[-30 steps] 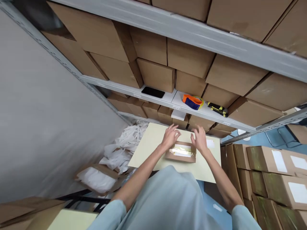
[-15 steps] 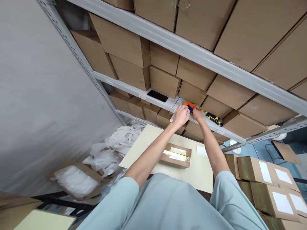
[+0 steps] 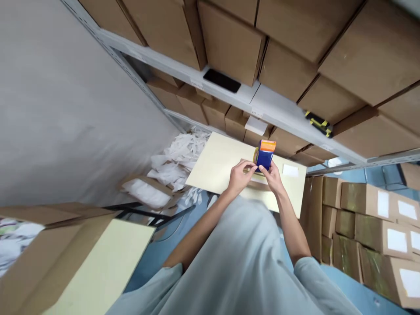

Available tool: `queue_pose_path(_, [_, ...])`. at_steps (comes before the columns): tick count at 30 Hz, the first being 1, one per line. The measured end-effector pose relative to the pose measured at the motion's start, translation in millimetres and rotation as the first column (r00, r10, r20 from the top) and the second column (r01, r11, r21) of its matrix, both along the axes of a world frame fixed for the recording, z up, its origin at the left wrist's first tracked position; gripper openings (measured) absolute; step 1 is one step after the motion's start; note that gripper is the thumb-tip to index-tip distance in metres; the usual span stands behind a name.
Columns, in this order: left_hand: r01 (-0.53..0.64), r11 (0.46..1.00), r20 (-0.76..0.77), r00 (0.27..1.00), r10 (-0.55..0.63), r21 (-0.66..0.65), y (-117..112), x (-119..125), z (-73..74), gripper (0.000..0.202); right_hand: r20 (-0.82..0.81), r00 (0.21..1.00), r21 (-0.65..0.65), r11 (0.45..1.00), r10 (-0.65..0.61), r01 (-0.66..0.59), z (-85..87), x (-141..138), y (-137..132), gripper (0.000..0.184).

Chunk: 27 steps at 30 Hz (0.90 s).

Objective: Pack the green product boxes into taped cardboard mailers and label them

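Note:
My right hand (image 3: 273,177) grips an orange and blue tape dispenser (image 3: 265,154) and holds it upright above a pale yellow table top (image 3: 216,164). My left hand (image 3: 239,175) is beside it, with the fingers pinched at the dispenser's lower left edge. Under both hands lies a small brown cardboard box (image 3: 257,185), mostly hidden by them.
A grey metal shelf (image 3: 278,109) packed with cardboard boxes carries a black phone (image 3: 222,80) and a yellow and black tool (image 3: 317,122). White labels (image 3: 290,170) lie on the table. Labelled boxes (image 3: 377,205) stack at the right. White packing scraps (image 3: 177,159) pile up on the left.
Both hands went up to the shelf, took the tape dispenser, and brought it down over the small box. The view has tilted downward.

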State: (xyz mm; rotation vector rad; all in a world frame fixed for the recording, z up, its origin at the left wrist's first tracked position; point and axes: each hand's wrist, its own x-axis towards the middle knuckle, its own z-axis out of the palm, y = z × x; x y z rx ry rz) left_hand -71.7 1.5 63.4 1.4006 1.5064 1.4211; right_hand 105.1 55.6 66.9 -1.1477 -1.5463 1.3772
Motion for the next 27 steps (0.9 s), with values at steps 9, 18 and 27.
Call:
queue_pose_path(9, [0.100,0.992,0.065,0.993,-0.095,-0.082,-52,-1,-10.0,0.018,-0.032,0.999,-0.107,0.994,-0.024,0.021,-6.7,-13,-53,0.071])
queue_pose_path(18, [0.174,0.982,-0.084,0.980,-0.180,-0.069,-73,-11,14.4,0.014,-0.199,0.980,-0.318,0.945,0.015,-0.079,-10.9,-11,-67,0.072])
queue_pose_path(27, [0.163,0.987,-0.070,0.984,-0.162,0.005,-33,-47,75.5,0.044,0.030,0.997,-0.059,0.996,0.073,-0.071,8.8,3,-91,0.067])
